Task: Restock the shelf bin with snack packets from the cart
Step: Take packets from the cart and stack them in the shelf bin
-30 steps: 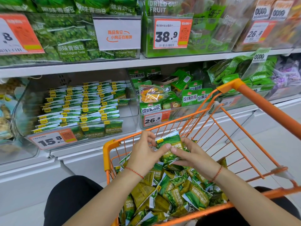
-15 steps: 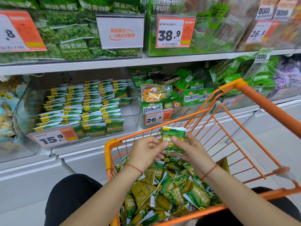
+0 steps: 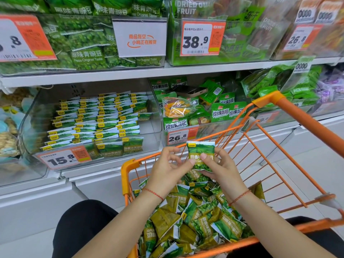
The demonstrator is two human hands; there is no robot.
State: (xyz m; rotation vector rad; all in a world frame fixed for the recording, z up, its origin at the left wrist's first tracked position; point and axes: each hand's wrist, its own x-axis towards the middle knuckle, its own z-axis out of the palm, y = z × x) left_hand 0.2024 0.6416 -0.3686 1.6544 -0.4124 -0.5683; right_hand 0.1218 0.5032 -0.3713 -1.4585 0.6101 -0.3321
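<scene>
Both forearms reach forward, wrists close together, a red string on each. The left hand (image 3: 168, 167) curls its fingers, thumb tip pressed to the packet (image 3: 201, 155). The right hand (image 3: 221, 169) pinches that packet upright, thumb on its front, fingers behind.

The small green-and-white foil packet of garlic peas (image 3: 200, 155) has come up from the heap of matching packets in the orange wire cart (image 3: 128, 167). A second ago it lay low against the pile; now both hands hold it upright above the cart's front rim, the left hand (image 3: 168, 169) and right hand (image 3: 221, 169) having risen with it.
</scene>
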